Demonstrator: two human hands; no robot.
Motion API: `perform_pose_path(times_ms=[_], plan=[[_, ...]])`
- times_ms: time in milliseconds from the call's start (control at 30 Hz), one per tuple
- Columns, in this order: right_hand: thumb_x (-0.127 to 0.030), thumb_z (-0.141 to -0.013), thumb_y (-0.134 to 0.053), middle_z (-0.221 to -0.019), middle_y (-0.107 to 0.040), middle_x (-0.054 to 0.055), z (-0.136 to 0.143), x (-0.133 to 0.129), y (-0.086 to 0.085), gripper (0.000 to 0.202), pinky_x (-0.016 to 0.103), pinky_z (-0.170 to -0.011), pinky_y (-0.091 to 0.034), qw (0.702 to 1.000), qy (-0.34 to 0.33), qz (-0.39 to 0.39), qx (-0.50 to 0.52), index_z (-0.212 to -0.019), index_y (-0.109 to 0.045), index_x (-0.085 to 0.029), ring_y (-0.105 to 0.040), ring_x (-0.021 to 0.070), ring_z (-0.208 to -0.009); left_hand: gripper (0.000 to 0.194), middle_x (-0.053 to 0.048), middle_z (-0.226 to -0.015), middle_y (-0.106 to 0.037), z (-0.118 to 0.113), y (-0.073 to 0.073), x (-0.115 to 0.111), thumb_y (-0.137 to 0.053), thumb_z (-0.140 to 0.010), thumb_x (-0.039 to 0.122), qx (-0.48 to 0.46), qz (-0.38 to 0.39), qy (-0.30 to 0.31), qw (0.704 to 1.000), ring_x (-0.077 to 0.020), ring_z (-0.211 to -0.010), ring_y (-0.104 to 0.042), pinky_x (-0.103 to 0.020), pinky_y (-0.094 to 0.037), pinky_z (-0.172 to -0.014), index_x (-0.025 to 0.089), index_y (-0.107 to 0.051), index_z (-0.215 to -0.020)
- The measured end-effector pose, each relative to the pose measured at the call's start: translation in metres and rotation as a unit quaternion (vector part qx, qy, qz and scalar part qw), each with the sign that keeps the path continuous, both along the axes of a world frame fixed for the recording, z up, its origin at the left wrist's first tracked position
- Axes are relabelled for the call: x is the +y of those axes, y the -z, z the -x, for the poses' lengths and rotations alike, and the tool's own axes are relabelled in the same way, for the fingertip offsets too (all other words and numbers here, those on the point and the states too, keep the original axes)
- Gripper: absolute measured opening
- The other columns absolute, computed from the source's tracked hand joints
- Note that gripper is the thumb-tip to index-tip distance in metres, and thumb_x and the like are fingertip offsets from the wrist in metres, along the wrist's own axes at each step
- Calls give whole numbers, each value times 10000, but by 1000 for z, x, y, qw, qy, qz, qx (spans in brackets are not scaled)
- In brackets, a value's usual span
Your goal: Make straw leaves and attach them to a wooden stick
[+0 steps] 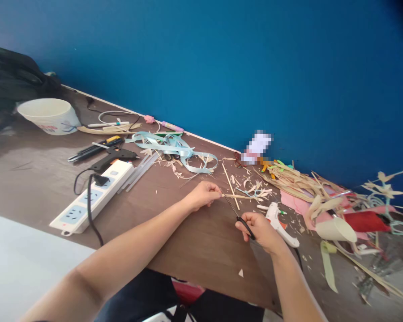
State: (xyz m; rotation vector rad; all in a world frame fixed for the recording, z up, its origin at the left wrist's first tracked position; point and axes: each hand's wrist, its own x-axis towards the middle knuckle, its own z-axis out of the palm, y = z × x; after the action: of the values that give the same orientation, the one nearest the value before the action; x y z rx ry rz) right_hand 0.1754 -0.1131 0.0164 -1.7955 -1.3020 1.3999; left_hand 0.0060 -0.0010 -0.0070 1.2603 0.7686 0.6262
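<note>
My left hand (204, 196) pinches the end of a thin pale strip (239, 196) above the brown table. In my right hand (256, 231) are black-handled scissors (246, 227), their blades pointing up and left towards the left fingertips. The blades lie at the strip close to those fingertips; whether they touch it is too small to tell. Just beyond, a thin pale stick (230, 185) rests on the table among small scraps. A white glue gun (278, 222) lies right of my right hand.
A white power strip (93, 197), black glue gun (114, 156), light blue ribbon (174, 145) and white tub (49, 116) stand or lie on the left. Dried pale leaves (297, 184), a red roll (366, 221) and a cream cup (336, 230) lie right. A blue wall rises behind.
</note>
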Motion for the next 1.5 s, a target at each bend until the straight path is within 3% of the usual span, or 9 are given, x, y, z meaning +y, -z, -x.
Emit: perform_pose_path(times_ms=[133,267,400,533,700,1500], plan=[[-366,-616,-662,-363,-507,-51,-4,4,1,298,188,-407,-206,1000,-10,6,-9,-559,-446,-169,-336,52,-343,80,73,-367,-398,3,1,4,-550,-613,193,13,14,16,1000,-37,-307,-329,-169,-256,-338,131,-527,-569],[-378,-625,-650,-359,-498,-54,-3,8,7,304,195,-412,-212,1000,11,-19,5,-555,-435,-176,-341,55,-347,105,87,-363,-344,7,3,8,-596,-612,218,-68,118,40,990,-29,-318,-297,-167,-259,-350,128,-549,-636],[-376,-621,-652,-360,-499,-51,3,11,14,299,197,-416,-222,998,33,-40,21,-557,-441,-174,-339,54,-352,157,83,-402,-356,6,3,8,-652,-582,219,-110,181,-5,977,-25,-350,-324,-155,-296,-361,132,-537,-644],[-370,-622,-653,-377,-506,-49,7,11,24,290,191,-406,-222,998,45,-48,19,-567,-449,-171,-342,53,-355,178,34,-518,-484,2,4,5,-661,-592,242,-103,185,-71,975,-60,-464,-490,-163,-399,-413,130,-545,-668],[-360,-617,-661,-385,-507,-50,8,9,30,288,188,-405,-240,997,45,-56,15,-565,-448,-174,-361,56,-358,165,-34,-663,-590,1,3,3,-641,-634,250,-112,203,-80,970,-113,-601,-596,-154,-427,-423,116,-554,-675],[-377,-624,-646,-373,-491,-51,9,8,26,299,192,-405,-243,998,41,-47,2,-563,-432,-176,-360,59,-354,110,-66,-695,-652,1,5,3,-632,-662,198,-112,237,-80,962,-115,-600,-623,-146,-426,-440,101,-585,-679]])
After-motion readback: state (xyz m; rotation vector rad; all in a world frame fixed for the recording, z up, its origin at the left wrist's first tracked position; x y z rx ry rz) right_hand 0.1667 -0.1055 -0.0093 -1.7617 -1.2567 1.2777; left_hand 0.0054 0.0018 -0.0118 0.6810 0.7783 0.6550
